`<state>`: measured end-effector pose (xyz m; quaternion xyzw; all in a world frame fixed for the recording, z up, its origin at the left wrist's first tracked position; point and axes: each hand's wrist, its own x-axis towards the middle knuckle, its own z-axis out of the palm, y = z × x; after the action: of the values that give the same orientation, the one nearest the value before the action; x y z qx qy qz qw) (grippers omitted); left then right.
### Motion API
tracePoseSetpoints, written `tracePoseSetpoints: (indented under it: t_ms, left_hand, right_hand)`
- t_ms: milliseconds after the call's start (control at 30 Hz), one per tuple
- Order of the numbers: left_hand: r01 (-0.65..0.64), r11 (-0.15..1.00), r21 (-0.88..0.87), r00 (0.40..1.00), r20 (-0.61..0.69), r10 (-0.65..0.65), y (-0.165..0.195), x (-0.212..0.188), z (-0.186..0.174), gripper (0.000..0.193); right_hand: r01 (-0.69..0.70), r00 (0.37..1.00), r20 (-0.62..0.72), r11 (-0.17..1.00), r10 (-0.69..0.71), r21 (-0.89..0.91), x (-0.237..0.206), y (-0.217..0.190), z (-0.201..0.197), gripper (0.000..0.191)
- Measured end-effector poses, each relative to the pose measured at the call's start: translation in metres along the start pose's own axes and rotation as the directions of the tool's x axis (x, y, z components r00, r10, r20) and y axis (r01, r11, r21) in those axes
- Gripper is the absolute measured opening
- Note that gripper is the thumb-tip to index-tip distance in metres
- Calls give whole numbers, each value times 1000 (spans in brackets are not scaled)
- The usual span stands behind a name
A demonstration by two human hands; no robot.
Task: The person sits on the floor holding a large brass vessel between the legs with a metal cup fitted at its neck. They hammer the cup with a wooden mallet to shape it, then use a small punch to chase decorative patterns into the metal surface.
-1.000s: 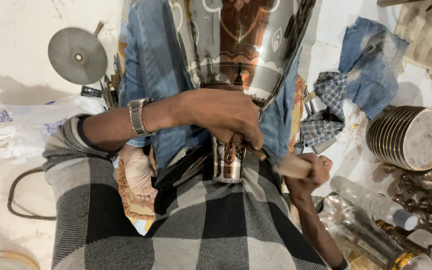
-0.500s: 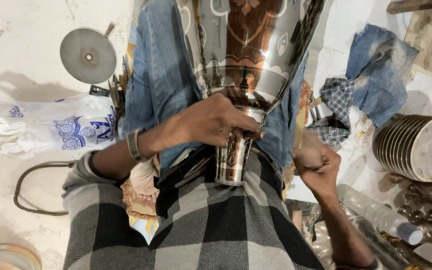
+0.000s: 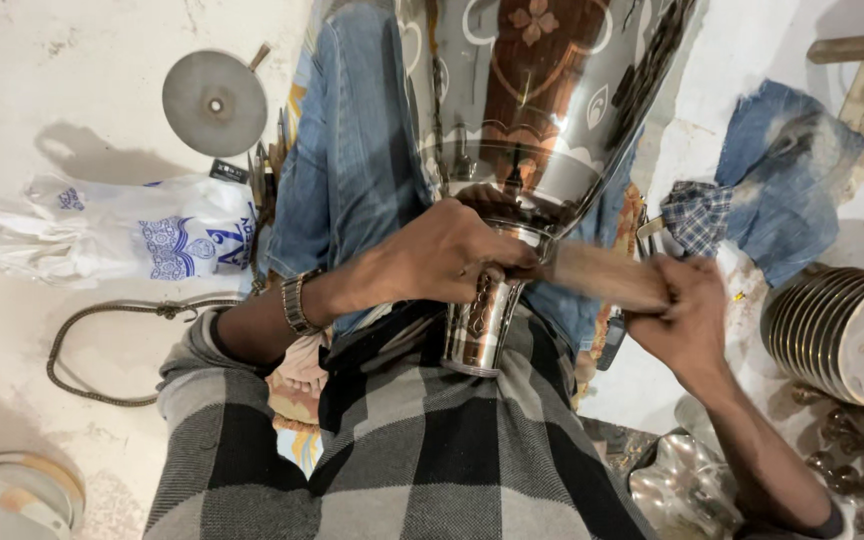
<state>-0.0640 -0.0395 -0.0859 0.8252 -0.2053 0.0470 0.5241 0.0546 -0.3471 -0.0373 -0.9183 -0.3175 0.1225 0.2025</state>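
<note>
You are gripping the narrow neck of the large engraved metal vessel (image 3: 542, 130) with your left hand (image 3: 452, 260), fingers wrapped tight around it; the vessel is lying in your lap, its long axis running away from you, wide mouth far. Your right hand (image 3: 687, 320) is closed on a wooden handle (image 3: 602, 278) pointing leftward at that neck, its tip just beside your left fingers. Half a second ago the right hand was sitting lower, apart from the neck.

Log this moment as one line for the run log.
left hand: grips metal vase neck | right hand: holds wooden handle against it | vase on lap
</note>
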Motion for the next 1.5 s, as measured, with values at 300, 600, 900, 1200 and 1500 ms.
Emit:
tracePoseSetpoints:
  t_ms: [300,600,900,1200,1500]
  left_hand:
    - [16,981,-196,957,-280,-72,21,-19,2,53]
    - [155,950,-270,859,-438,-264,38,-22,16,53]
    - [115,863,-492,585,-668,-459,49,-21,50,35]
    - [-61,825,-561,406,-769,-493,43,-23,77,36]
    - [-52,816,-576,323,-783,-532,38,-30,93,28]
  right_hand:
    - [20,983,154,893,-99,449,26,-1,-36,29]
    - [302,928,234,953,-289,-24,69,-30,-65,35]
    - [80,879,472,997,-70,-2,134,-73,-71,17]
    - [270,796,564,963,-221,-4,173,-148,-79,18]
    - [603,691,718,609,-77,-515,186,-200,-56,21]
